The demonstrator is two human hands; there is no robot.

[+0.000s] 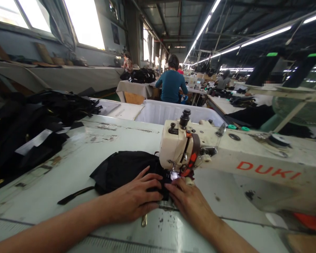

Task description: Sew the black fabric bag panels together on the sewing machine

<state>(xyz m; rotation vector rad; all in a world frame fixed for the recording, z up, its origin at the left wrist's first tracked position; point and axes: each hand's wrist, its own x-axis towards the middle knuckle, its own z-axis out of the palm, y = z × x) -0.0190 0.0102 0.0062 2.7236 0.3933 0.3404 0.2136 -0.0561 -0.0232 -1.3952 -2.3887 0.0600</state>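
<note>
A black fabric piece [121, 168] lies on the sewing machine table, its right end under the lit needle area of the sewing machine [179, 147]. Flat on its near right part rests my left hand [139, 193], fingers stretched and spread. My right hand [188, 196] is close beside the needle, fingers together and bent on the edge of the cloth; its thumb is hidden. A narrow black strip [75, 195] sticks out from the fabric's left side. Just below my left hand, a small brass-coloured metal piece [144, 220] shows on the tabletop.
A heap of black fabric pieces [39, 119] covers the table's left side. Behind the machine stands a white plastic bin [179, 109]. A ruler scale [116, 244] runs along the near edge. Ahead, a person in a teal top [171, 84] sits facing away.
</note>
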